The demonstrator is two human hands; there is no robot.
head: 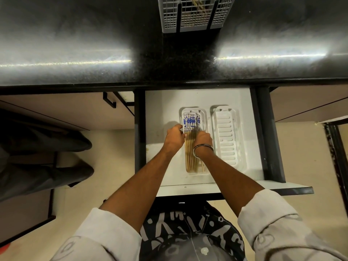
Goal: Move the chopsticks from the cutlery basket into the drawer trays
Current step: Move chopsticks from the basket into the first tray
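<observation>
An open white drawer (pixel 162 110) holds two white slotted trays side by side. The left tray (pixel 204 117) contains several wooden chopsticks (pixel 190 159) with blue-and-white patterned tops, lying lengthwise. My left hand (pixel 174 137) rests at the tray's left edge with fingers curled against the chopsticks. My right hand (pixel 202 138), with a metal bangle on the wrist, presses on the chopsticks from the right. The right tray (pixel 225 136) holds nothing. The grey cutlery basket (pixel 194 16) stands on the black counter at the top, with a few wooden chopsticks (pixel 197 4) inside.
The black counter (pixel 94 53) overhangs the drawer's back. Dark drawer rails (pixel 263 132) run along both sides. Another person's dark trouser legs (pixel 47 157) are on the left floor. A cabinet handle (pixel 109 100) sits left of the drawer.
</observation>
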